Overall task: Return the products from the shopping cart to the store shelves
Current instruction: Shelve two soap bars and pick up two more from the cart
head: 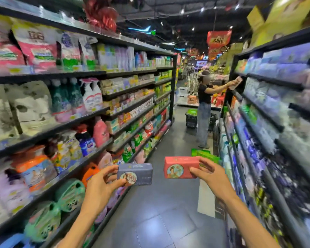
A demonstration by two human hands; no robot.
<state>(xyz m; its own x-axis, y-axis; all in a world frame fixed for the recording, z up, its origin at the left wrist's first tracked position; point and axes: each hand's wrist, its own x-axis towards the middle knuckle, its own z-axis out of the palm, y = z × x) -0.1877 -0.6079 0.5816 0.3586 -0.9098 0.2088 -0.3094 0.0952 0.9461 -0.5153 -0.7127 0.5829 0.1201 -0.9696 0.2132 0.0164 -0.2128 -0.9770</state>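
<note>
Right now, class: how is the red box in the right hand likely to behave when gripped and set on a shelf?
The red box probably stays stiff: its edges look straight under the right hand. Its flat faces suggest it will sit steady, not roll. A fingertip grip at one end holds it level, so it seems fairly light.
</note>
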